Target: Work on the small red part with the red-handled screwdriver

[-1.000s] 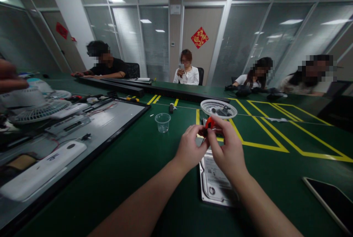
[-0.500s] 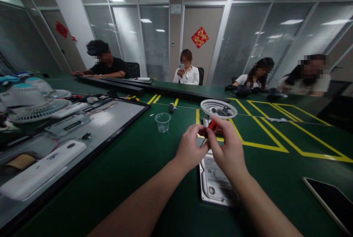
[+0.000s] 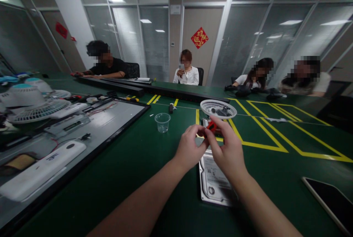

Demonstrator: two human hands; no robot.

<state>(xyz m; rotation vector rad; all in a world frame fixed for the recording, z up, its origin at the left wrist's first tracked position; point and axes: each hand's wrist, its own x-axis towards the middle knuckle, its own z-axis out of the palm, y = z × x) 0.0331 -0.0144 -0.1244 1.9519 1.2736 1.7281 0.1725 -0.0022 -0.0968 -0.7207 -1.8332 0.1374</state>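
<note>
Turned a little since half a second ago, the red tool [image 3: 211,126] sits at a new angle between the fingertips, and the thin shaft seen beneath it then is out of sight; at the far right, a person [image 3: 321,80] has shifted leftward. Nearest, a phone [image 3: 328,202] lies at the right edge of the green table [image 3: 129,159]. A hard drive [image 3: 215,180] lies flat below the hands, label up, partly covered by the right hand [image 3: 227,143]. That hand pinches the tool between thumb and forefinger, above the drive's far end. The left hand [image 3: 190,145] is curled in, fingertips at the tool's left end; I cannot tell whether they grip it. To the left, a white unit [image 3: 44,170] lies on a grey panel [image 3: 128,110] with other parts. Beyond the hands stand a clear cup [image 3: 162,122] and, farther right, a white basket [image 3: 206,110] holding dark pieces. Past them run long black bars [image 3: 182,93]. Across the table sit three more people [image 3: 190,77], the middle one holding a phone up.
</note>
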